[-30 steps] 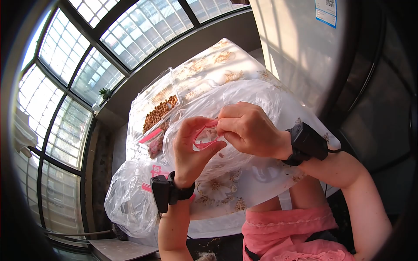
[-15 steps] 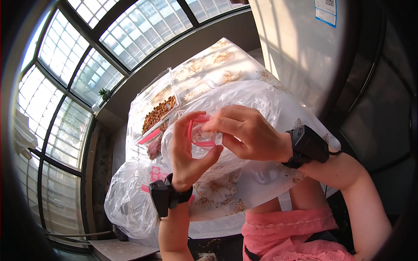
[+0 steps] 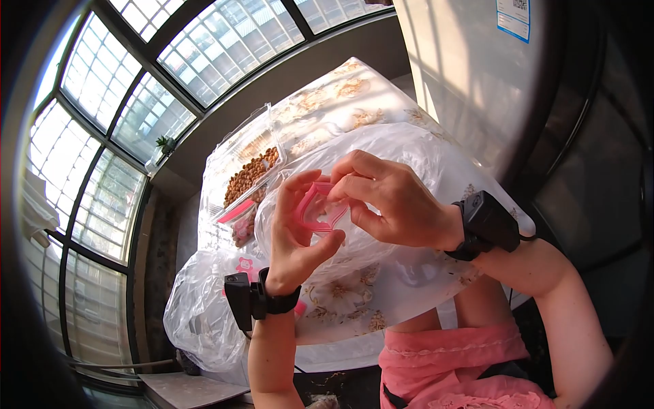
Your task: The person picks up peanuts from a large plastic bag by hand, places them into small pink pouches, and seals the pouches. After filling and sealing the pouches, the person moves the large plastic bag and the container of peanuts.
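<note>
A clear zip bag with a pink rim [image 3: 315, 225] is between my two hands above the table, its mouth spread into a ring. My left hand [image 3: 294, 235] grips the rim from the left, fingers above and thumb below. From the right, my right hand [image 3: 390, 198] has its bent fingertips at the rim's upper right edge. The lower part of the bag blends into the clear plastic behind it. Beyond my left hand lies a filled zip bag [image 3: 244, 230] with a pink top, beside a clear plastic box [image 3: 238, 146] of brown nuts or kibble-like pieces [image 3: 251, 178].
A large clear plastic bag [image 3: 409, 153] spreads over the flowered tablecloth [image 3: 340, 296]. Another crumpled plastic bag [image 3: 197, 307], near a pink bear print [image 3: 245, 266], hangs over the left table edge. A white appliance-like panel [image 3: 463, 88] stands at the right, and windows line the left.
My right hand has shifted slightly up, its fingers still at the bag's rim. The pink rim has tilted and changed from a squarish to a more pointed opening.
</note>
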Demonstrator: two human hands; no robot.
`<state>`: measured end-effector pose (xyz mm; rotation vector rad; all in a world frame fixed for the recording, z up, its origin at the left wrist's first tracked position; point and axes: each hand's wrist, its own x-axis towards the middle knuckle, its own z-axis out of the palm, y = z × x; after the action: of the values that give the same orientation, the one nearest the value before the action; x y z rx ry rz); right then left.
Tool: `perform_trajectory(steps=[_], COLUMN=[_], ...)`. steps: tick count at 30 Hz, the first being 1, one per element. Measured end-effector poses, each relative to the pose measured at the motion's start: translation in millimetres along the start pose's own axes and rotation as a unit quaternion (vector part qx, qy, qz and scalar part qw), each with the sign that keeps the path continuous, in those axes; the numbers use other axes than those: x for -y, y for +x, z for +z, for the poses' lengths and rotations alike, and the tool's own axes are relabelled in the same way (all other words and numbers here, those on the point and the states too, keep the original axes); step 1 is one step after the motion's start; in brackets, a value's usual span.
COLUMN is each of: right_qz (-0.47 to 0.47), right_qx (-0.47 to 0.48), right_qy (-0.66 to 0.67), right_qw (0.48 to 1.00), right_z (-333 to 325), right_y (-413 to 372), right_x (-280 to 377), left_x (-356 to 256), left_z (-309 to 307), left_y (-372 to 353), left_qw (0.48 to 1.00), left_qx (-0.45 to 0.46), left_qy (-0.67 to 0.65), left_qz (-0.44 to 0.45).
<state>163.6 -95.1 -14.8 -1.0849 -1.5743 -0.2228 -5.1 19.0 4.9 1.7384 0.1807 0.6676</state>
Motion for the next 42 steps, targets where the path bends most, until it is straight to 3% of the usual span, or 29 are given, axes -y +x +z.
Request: perform_trajectory(steps=[3,6,9,15,28,40,42], right_qz=[-0.012,-0.025,-0.032,-0.047,-0.051,-0.045,-0.054], right_qx=[0.022,0.000,0.013,-0.019,0.116,0.177,0.173], right_qy=[0.009,0.001,-0.010,-0.047,-0.061,-0.009,-0.013], right_qw=[1.000,1.000,0.999,0.998,0.990,0.983,0.983], right_z=[0,1,-1,-3,1,-1,1], right_y=[-1,-1,-1,1,-4,-6,-6], right_x=[-1,-1,0,3,-6,-4,-4], left_x=[2,6,3,2,15,3,4], left_z=[1,2,2,3,-5,-5,-9], left_y=[0,1,0,2,2,2,4], left_qw=[0.999,0.996,0.994,0.996,0.987,0.988,0.984], left_qx=[0.037,0.076,0.066,0.073,0.114,0.117,0.147], left_qy=[-0.008,0.052,0.075,0.037,0.105,0.038,0.101], left_qz=[-0.025,0.012,-0.036,-0.031,-0.029,-0.094,-0.026])
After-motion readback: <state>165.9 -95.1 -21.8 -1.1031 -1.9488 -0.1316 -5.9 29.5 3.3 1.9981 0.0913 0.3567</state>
